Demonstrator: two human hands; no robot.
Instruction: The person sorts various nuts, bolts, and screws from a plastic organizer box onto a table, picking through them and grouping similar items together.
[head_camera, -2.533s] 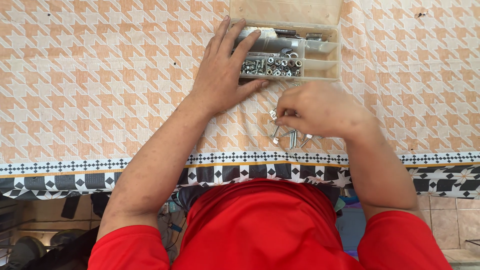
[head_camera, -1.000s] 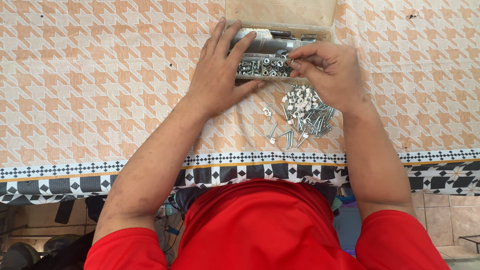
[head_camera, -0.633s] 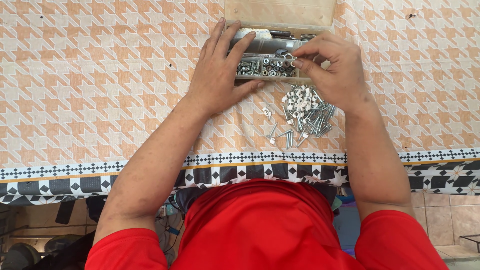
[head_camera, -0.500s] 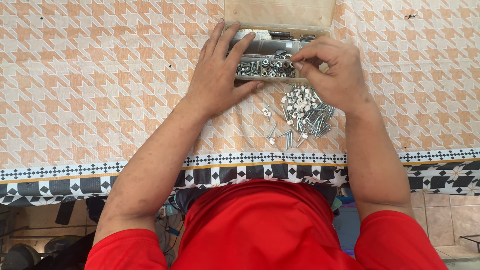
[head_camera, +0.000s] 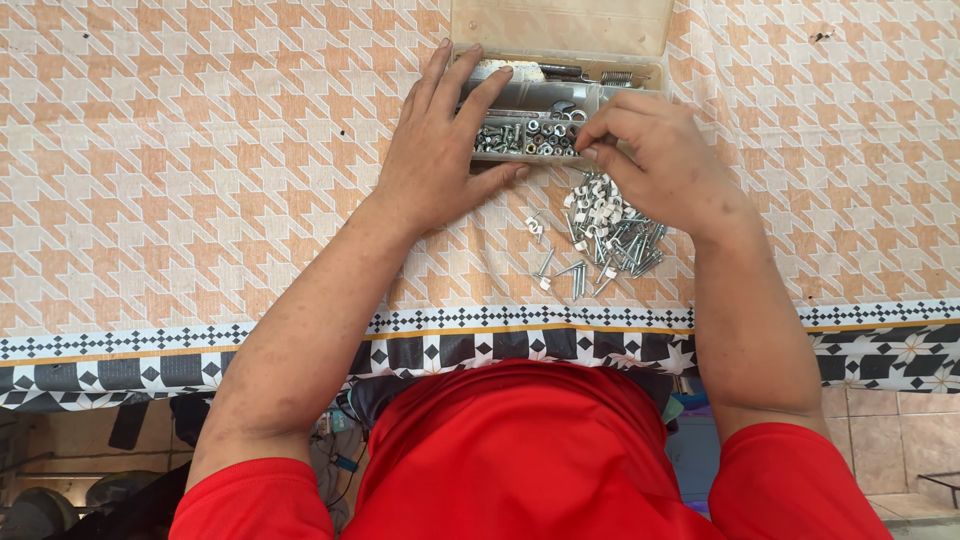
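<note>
1 parts box (head_camera: 560, 30), 2 hands (head_camera: 440, 150)

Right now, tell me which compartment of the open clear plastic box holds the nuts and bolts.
The front compartment, nearest the person, between the left hand and right hand. It is packed with small metal nuts and bolts; the row behind holds longer grey pieces.

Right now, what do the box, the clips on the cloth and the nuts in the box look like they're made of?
Box: probably plastic, a cloudy see-through beige with a dull finish. Clips: white heads that look like plastic on bright nails, likely plated steel by their silvery glint. Nuts: metal, shiny grey, some darker, perhaps tarnished. Cloth: printed woven fabric, matte, going by its soft creases.
</note>
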